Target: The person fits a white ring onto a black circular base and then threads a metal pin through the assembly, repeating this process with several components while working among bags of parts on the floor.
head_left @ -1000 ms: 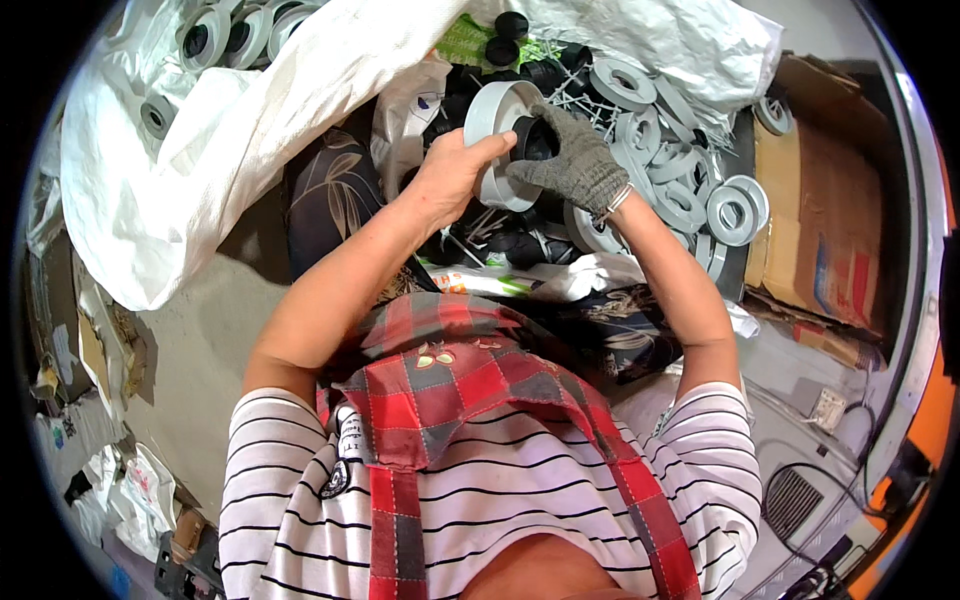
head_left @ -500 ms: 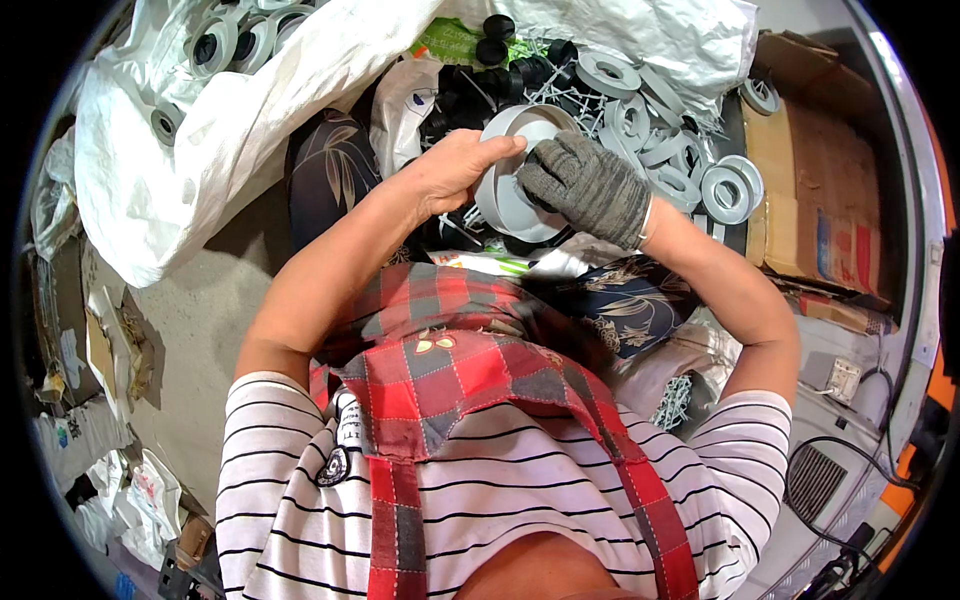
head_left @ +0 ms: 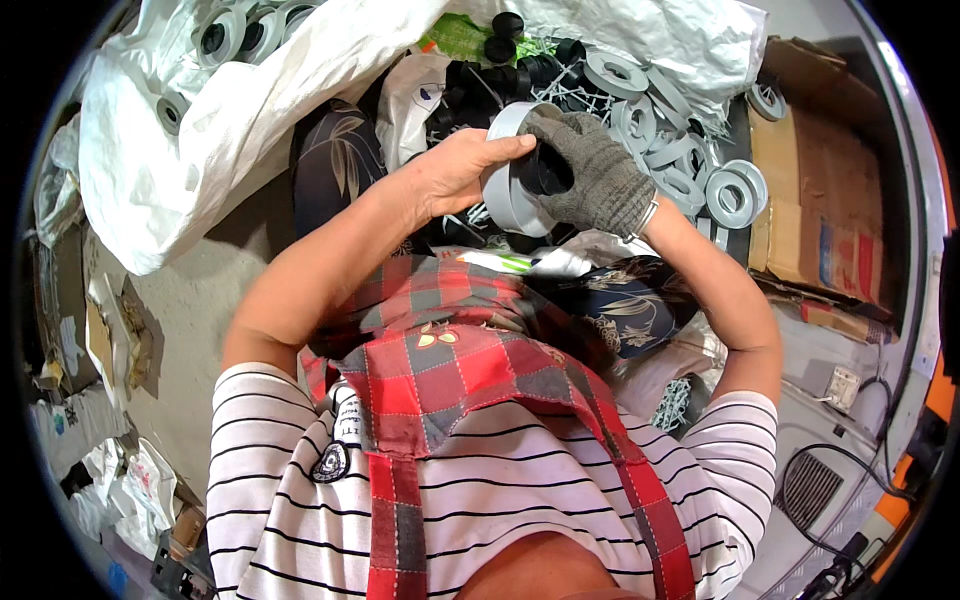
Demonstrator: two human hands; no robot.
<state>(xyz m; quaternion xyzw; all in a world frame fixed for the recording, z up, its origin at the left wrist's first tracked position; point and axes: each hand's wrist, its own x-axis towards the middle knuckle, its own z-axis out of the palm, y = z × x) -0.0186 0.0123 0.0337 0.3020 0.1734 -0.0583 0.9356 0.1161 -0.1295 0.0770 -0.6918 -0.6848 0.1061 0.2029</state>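
Observation:
A grey plastic wheel-like ring (head_left: 507,195) with a wide rim is held up in front of my lap, tilted on edge. My bare left hand (head_left: 455,172) is closed on its left side, thumb over the rim. My right hand (head_left: 590,178), in a dark grey knitted glove, has its fingers curled over the ring's right side. Under those fingers shows a round black plastic piece (head_left: 545,172) at the ring's middle; how far it sits inside is hidden. Beyond my hands lie loose grey rings (head_left: 733,195), black round caps (head_left: 508,24) and pale screw-like pins (head_left: 560,88).
A white woven sack (head_left: 160,220) spreads at the far left, with more grey rings (head_left: 219,37) on it. At the right stands an open cardboard box (head_left: 815,200). A small bag of pins (head_left: 672,402) lies by my right elbow, and a black cable (head_left: 850,450) hangs beyond.
The ring has turned from facing up to more edge-on. My gloved right hand has shifted and tipped, showing more of the black piece.

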